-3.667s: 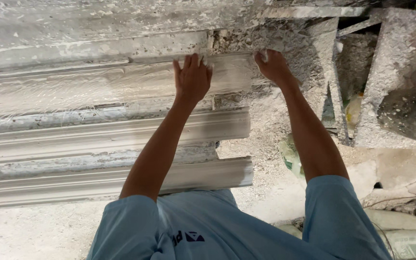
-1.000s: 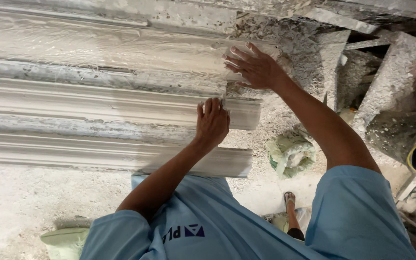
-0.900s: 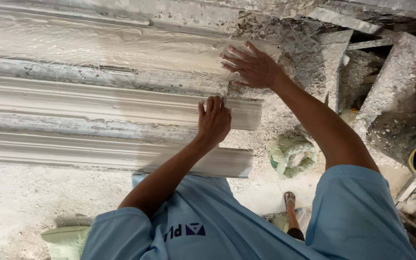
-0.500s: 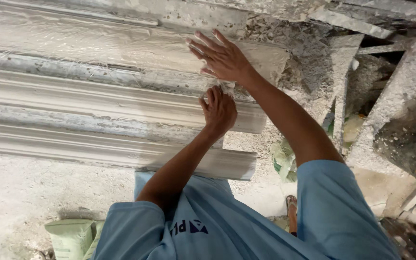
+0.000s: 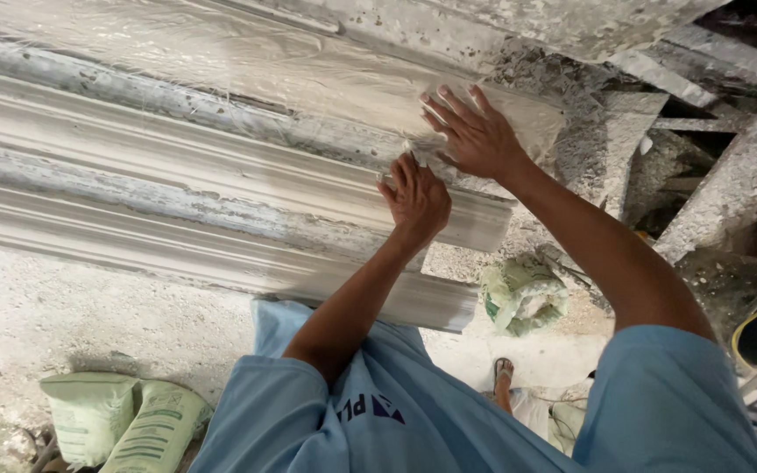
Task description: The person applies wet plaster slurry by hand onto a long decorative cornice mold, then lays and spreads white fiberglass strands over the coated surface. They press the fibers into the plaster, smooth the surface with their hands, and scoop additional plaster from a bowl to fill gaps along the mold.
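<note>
Right hand (image 5: pixel 477 136) is lying flat, fingers spread and released, on the far plaster moulding (image 5: pixel 247 66) near its right end. Left hand (image 5: pixel 415 194) is curling, half clenched, over that piece's near edge, above the middle moulding (image 5: pixel 221 180); whether it is pinching anything cannot be told. Step in hand appears to be smoothing the end; continuing is calling for light, even pressure.

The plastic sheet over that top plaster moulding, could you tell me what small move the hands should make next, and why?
Probably the right hand should sweep outward to the sheet's end. It lies flat, fingers spread, on visibly wrinkled film, while the left hand pinches the film's lower edge by the plaster moulding, anchoring it.
</note>
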